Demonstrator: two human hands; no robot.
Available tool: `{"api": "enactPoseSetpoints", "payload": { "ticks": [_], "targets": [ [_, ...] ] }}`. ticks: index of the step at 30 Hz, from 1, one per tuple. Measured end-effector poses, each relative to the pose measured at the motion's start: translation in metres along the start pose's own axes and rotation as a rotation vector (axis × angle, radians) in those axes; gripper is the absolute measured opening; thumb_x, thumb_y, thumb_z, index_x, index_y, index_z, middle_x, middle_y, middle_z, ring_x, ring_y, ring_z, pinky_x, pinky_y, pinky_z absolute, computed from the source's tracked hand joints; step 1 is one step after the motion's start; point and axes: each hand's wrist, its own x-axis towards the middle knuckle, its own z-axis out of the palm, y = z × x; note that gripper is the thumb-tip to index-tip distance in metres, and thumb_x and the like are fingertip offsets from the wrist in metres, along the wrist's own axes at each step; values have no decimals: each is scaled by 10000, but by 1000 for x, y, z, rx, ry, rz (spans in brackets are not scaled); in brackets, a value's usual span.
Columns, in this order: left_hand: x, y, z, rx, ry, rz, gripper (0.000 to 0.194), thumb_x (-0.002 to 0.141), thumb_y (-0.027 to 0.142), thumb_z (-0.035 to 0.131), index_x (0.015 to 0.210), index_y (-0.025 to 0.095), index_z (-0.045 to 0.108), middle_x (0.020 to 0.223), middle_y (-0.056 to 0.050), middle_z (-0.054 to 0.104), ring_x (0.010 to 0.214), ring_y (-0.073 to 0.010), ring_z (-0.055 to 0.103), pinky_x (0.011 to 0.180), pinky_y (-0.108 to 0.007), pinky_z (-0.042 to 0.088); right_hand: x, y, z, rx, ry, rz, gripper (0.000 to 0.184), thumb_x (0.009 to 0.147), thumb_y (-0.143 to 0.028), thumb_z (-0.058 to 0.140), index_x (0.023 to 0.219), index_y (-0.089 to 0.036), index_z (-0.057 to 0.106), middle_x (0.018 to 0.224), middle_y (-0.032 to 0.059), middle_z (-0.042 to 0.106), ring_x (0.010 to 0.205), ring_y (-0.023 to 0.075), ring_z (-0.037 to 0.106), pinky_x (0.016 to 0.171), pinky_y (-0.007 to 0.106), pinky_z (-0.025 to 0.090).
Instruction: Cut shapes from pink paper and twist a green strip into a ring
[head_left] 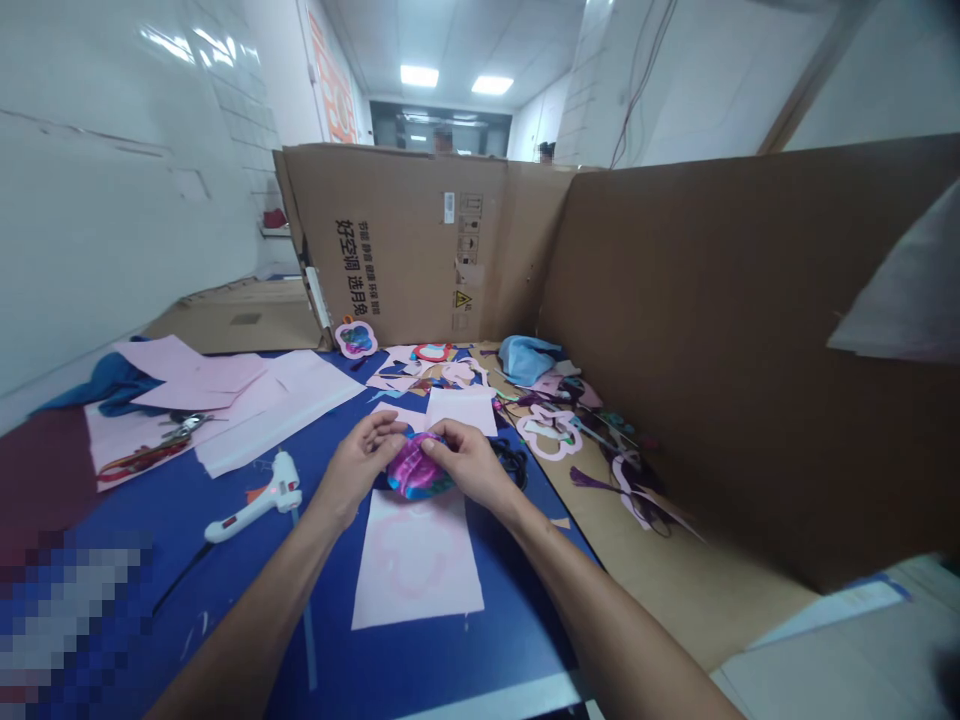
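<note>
Both my hands meet over the blue table top [187, 520], pinching a small shiny purple and pink fabric piece [415, 472]. My left hand [360, 462] grips its left edge with curled fingers. My right hand [466, 462] holds its right edge, fingers closed on it. Just below the piece lies a pink paper sheet [417, 562] with a faint flower outline. A white hot glue gun [259, 500] rests to the left of my left forearm, its cord trailing towards me.
Cardboard walls [420, 240] fence the table at the back and right. Pink sheets [247, 395], scissors [180, 428] and a blue cloth [120, 385] lie at the left. Pink flower cut-outs [547, 435], scraps, a blue mask [525, 357] and a finished flower piece [356, 338] sit beyond.
</note>
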Motion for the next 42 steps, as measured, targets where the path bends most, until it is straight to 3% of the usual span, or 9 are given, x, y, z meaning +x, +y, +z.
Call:
{"api": "enactPoseSetpoints", "payload": {
  "ticks": [2, 4, 9, 15, 21, 25, 29, 37, 42],
  "targets": [
    [-2, 1, 2, -4, -103, -31, 661, 670, 493, 914, 1211, 176, 704, 1136, -119, 778, 1021, -253, 723, 872, -345, 559, -2, -3, 1, -28, -32, -8, 307, 901, -499, 714, 922, -193, 689, 793, 7, 684, 689, 160, 589, 653, 270, 470],
    [-3, 1, 3, 20, -150, -84, 611, 645, 497, 927, 1125, 168, 741, 985, -87, 784, 873, -235, 727, 790, -333, 558, -3, -6, 3, -54, -41, -3, 301, 908, -490, 708, 926, -189, 701, 788, 9, 686, 686, 159, 588, 649, 268, 464],
    [-3, -2, 5, 18, -100, -147, 507, 586, 518, 950, 893, 168, 750, 702, -12, 713, 605, -164, 632, 606, -279, 488, -3, -7, 3, -49, -13, 4, 313, 903, -498, 708, 940, -188, 704, 794, 3, 681, 695, 154, 576, 646, 259, 448],
    [-3, 0, 7, -106, -46, -159, 512, 600, 528, 947, 895, 176, 719, 739, -33, 752, 604, -172, 663, 626, -290, 524, -3, -6, 3, -127, -16, 0, 319, 895, -509, 711, 868, -193, 677, 746, -31, 601, 672, 133, 497, 631, 243, 405],
    [-3, -1, 7, -70, -75, -180, 545, 608, 541, 938, 952, 172, 731, 788, -54, 773, 617, -186, 677, 618, -298, 530, 0, -4, 3, -126, 78, -29, 289, 876, -486, 714, 873, -203, 659, 769, -27, 610, 693, 143, 519, 635, 244, 433],
    [-3, -1, 7, -54, -117, -224, 595, 607, 548, 937, 1021, 167, 745, 825, -64, 787, 652, -209, 701, 654, -324, 552, 0, -2, 4, -73, 69, 20, 294, 861, -491, 728, 882, -207, 658, 746, -36, 590, 660, 136, 507, 608, 238, 446],
    [-3, -1, 7, -41, -51, -215, 582, 581, 536, 948, 976, 157, 750, 841, -72, 796, 667, -202, 701, 657, -308, 542, 1, 4, 4, -70, 91, 20, 284, 864, -482, 734, 872, -205, 666, 775, -27, 621, 685, 138, 525, 613, 231, 442],
    [0, -5, 4, -12, 2, -225, 604, 541, 564, 948, 941, 156, 754, 701, -30, 739, 587, -191, 660, 589, -294, 509, 5, 11, 1, -62, 138, 37, 320, 867, -518, 727, 868, -203, 676, 766, -15, 653, 672, 145, 539, 592, 238, 435],
    [3, -9, 1, -4, -2, -200, 519, 560, 558, 943, 816, 168, 716, 634, -2, 685, 529, -152, 598, 544, -267, 479, 7, 15, -2, -113, 132, 48, 302, 896, -509, 699, 890, -207, 685, 703, -23, 621, 641, 146, 516, 563, 239, 410]
  ]
}}
